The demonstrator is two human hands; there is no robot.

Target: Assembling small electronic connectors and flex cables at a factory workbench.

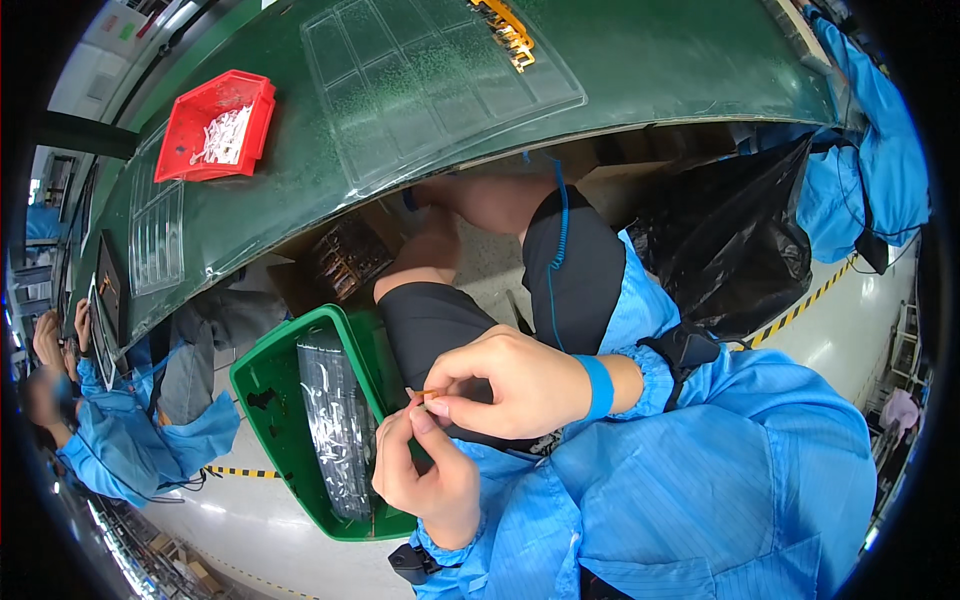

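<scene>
Orange, a tiny part (428, 394) is pinched between the fingertips of the left hand (425, 470) and right hand (510, 380), raised close for a clear look, just right of the green bin (275, 400).

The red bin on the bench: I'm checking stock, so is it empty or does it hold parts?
Not empty: the red bin holds a loose pile of small white parts, with red floor bare around it.

A clear plastic bag of small parts (338, 430) lies in the green bin (262, 385) by my left knee. A crumpled black plastic bag (725, 250) sits under the bench to my right.
</scene>
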